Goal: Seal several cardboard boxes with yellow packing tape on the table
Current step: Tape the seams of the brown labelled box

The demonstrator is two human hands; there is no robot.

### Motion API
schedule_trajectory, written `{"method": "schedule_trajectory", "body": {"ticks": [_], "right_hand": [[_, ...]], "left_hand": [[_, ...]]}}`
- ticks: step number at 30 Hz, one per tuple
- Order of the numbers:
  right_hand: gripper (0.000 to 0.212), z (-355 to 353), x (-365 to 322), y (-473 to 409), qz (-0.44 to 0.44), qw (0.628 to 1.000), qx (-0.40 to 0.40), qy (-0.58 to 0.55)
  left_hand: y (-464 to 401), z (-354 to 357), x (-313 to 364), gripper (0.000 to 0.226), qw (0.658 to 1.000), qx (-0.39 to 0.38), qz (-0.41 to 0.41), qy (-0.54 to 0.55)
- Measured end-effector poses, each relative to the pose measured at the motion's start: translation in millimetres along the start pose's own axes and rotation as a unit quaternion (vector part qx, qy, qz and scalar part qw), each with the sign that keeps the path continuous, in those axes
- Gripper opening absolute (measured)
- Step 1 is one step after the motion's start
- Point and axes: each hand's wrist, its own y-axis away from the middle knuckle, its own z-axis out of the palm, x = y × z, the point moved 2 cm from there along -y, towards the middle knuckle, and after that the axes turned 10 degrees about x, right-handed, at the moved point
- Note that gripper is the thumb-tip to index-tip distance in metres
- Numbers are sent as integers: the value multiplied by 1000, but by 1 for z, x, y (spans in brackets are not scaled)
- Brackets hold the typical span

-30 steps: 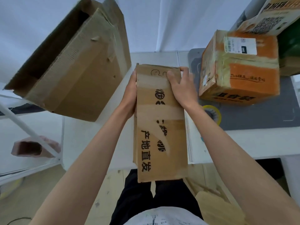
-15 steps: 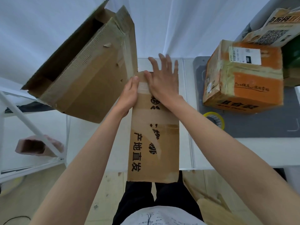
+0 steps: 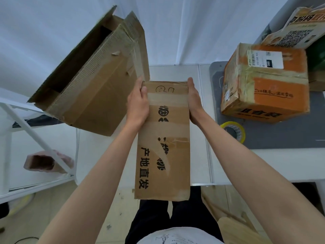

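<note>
I hold a long brown cardboard box (image 3: 163, 138) between my two hands, over the white table (image 3: 174, 73) and partly past its near edge, above my legs. My left hand (image 3: 138, 104) is on the left side of the box near its far end; the thumb lies on the top face and the other fingers go around the edge, so this hand grips the box. My right hand (image 3: 194, 101) presses against the right side of the box, with the fingers rather straight and pointing away from me; how the fingertips sit on the far corner I cannot tell. The top face of the box has black printed characters and strips of clear tape across it.

The roll of yellow packing tape (image 3: 233, 132) lies flat on the grey mat (image 3: 281, 138), to the right of my right forearm and apart from the box I hold. Behind the roll, on the same mat, stands an orange box (image 3: 267, 83) with a white label and old tape around it. At the left, a big open brown carton (image 3: 91, 80) is tilted, its corner near my left hand. At the top right I see a part of one more printed box (image 3: 299, 30).
</note>
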Motion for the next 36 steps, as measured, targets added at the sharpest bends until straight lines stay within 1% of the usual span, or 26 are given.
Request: {"method": "schedule_trajectory", "body": {"ticks": [1,2,5,6,8,11,12,14,15,16,17,18,21,23,24,26,29,31,33,36], "right_hand": [[56,1,1,1,8,1000,3,-22],[57,1,0,3,13,999,2,-40],[58,-14,4,4,30,996,22,-81],[58,-24,5,5,34,995,33,-85],[58,-41,5,4,35,993,53,-97],[59,-58,-9,-2,4,992,82,-100],[63,-60,-15,-4,-9,992,93,-85],[74,-59,-26,-8,-43,991,122,-21],[70,-56,-27,-9,-62,989,134,21],[58,-50,-28,-6,-80,985,138,62],[44,-42,-28,-4,-99,980,139,103],[38,-34,-27,-2,-120,974,137,137],[36,-10,-21,1,-169,949,139,229],[38,0,-12,0,-183,928,145,291],[38,3,-6,1,-191,919,144,313],[40,8,6,1,-225,903,145,337],[42,9,16,-6,-285,884,150,339],[47,-4,22,-15,-310,864,143,371],[55,-32,35,-29,-309,846,142,411],[68,-80,55,-45,-273,853,165,414]], "left_hand": [[4,3,10,48,999,2,20,-30],[8,8,18,53,998,-12,28,-60],[16,23,34,86,992,-71,13,-100],[17,28,37,93,992,-81,15,-100],[19,39,45,97,991,-90,31,-88],[17,51,54,94,993,-106,31,-39],[14,53,54,91,994,-111,20,-12],[11,57,48,83,991,-121,-15,53],[12,60,41,81,988,-131,-36,76],[14,63,33,81,985,-142,-58,84],[17,66,23,85,982,-153,-80,78],[20,67,15,92,980,-160,-99,64],[22,65,-3,113,978,-149,-139,37],[20,58,-11,118,976,-147,-157,40],[18,54,-16,116,973,-153,-164,48],[13,49,-25,113,965,-171,-186,63],[5,44,-33,120,959,-179,-209,65],[3,43,-39,111,960,-170,-208,81],[3,40,-48,104,960,-165,-206,95],[3,39,-60,106,958,-170,-206,101]]}}
